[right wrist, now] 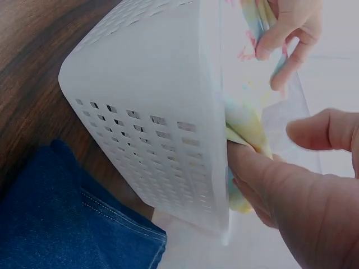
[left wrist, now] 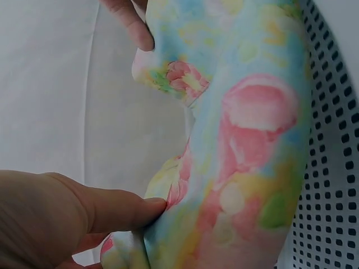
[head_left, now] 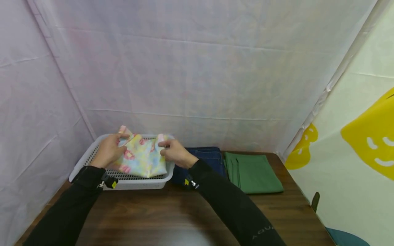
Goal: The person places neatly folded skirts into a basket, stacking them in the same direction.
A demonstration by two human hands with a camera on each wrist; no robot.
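Observation:
A soft floral-print cloth (head_left: 140,157) in pastel yellow, blue and pink lies folded over the white perforated basket (head_left: 132,184). At its left end my left hand (head_left: 109,150) pinches the fabric, thumb on top, as the left wrist view of the cloth (left wrist: 252,134) shows. My right hand (head_left: 176,152) is at the opposite end; in the right wrist view its fingers touch the cloth (right wrist: 247,120) beside the basket rim, while the thumb (right wrist: 314,131) stands apart from them. Part of the right fingers is hidden behind the cloth.
Dark blue folded jeans (head_left: 209,157) lie right of the basket, partly under my right forearm. Beyond them is a folded green cloth (head_left: 255,172). The brown wooden table (head_left: 147,215) meets a pale fabric wall (head_left: 191,85) at the back.

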